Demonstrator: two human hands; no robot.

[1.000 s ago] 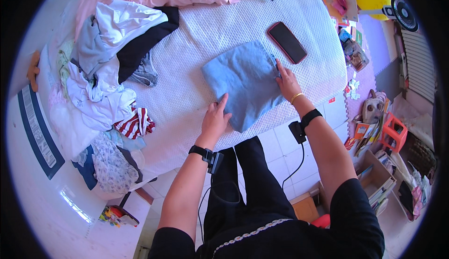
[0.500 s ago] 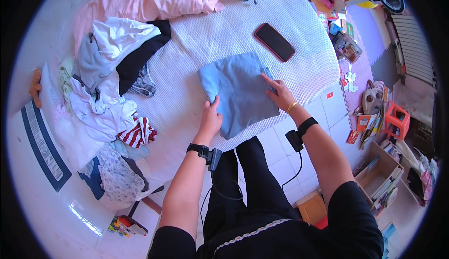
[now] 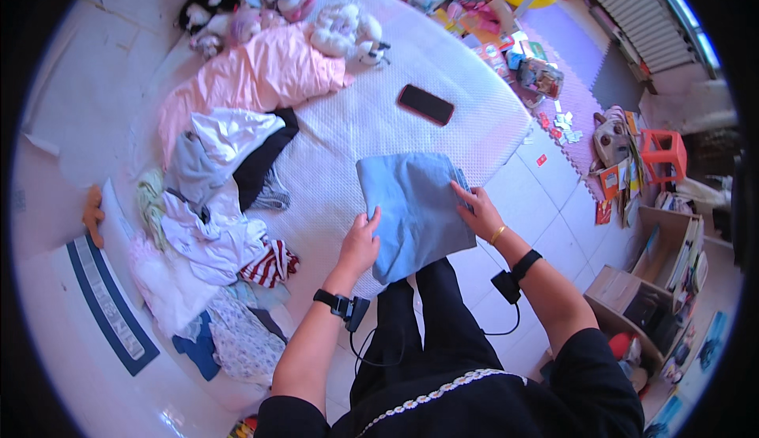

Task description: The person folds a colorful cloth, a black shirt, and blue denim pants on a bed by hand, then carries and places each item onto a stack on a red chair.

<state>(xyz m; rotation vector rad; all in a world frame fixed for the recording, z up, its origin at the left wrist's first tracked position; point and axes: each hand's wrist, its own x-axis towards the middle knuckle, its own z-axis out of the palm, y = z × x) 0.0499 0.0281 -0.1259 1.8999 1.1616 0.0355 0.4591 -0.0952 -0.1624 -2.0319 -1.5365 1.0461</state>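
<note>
A folded blue-grey garment spans the space between my two hands at the bed's near edge. Its lower corner overlaps my legs in the view, and its surface is slightly creased. My left hand pinches its left side, thumb on top and the other fingers partly hidden. On the right side, my right hand grips the layered edge, with the index finger lying over the cloth. Whether the garment still touches the bed cannot be told.
A heap of loose clothes covers the bed's left side, with pink bedding and plush toys beyond. A black phone lies on the white mattress. Rightward stand a red stool and open boxes. Cables hang from my wrist straps.
My view has tilted up, showing more toys and bedding. Both hands keep hold of the garment, which has come toward me, over the bed's edge and my legs.
</note>
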